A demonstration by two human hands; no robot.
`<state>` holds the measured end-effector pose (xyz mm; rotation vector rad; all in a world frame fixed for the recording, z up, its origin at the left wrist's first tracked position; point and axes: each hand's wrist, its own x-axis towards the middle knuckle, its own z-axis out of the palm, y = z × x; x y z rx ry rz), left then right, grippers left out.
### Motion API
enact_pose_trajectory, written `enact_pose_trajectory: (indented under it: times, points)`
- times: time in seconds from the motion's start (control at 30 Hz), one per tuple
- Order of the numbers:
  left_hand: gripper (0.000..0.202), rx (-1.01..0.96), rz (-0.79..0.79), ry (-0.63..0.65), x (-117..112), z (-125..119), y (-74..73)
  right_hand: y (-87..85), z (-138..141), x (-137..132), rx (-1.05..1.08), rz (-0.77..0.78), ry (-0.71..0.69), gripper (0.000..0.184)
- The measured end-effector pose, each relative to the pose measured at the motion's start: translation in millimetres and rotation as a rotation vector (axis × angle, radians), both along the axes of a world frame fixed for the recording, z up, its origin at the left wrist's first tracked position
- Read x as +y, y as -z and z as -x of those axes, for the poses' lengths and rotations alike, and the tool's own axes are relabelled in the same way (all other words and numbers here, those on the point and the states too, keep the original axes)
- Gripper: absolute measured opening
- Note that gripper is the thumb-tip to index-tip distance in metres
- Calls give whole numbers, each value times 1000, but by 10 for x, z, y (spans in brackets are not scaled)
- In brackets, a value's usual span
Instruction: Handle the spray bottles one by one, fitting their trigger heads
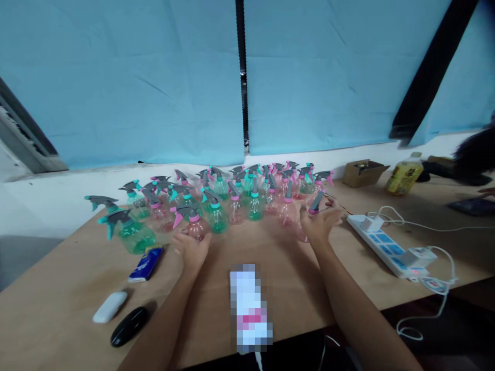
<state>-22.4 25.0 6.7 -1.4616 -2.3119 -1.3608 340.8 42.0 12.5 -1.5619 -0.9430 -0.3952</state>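
Observation:
My left hand [192, 251] is closed around the lower part of a pink spray bottle [196, 226] with a grey and pink trigger head. On the right, my right hand [322, 222] curls around another pink spray bottle [302, 232], whose grey and pink head rises between thumb and fingers; part of its body is hidden by the hand. Between and behind my hands stand several more pink and green spray bottles, among them a green one [255, 207] and a pink one [287, 212]. Leftmost, a green spray bottle [137, 237] is close to a blue packet [147, 264].
A phone [251, 304] with a blurred screen lies between my forearms. White case [110, 307] and black case [129, 326] sit at left. A power strip [381, 247] with chargers, a cardboard box [363, 173] and a yellow-labelled bottle [405, 175] are at right, near another person.

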Motion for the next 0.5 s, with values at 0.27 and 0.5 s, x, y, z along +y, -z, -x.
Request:
enact_pose_trajectory:
  times: [0.27, 0.5]
  points:
    - [73, 63, -15, 133, -112, -212, 10, -96, 121, -105, -224, -265, -173, 57]
    - [73, 58, -50, 284, -102, -244, 88, -136, 169, -152, -237, -271, -228, 55]
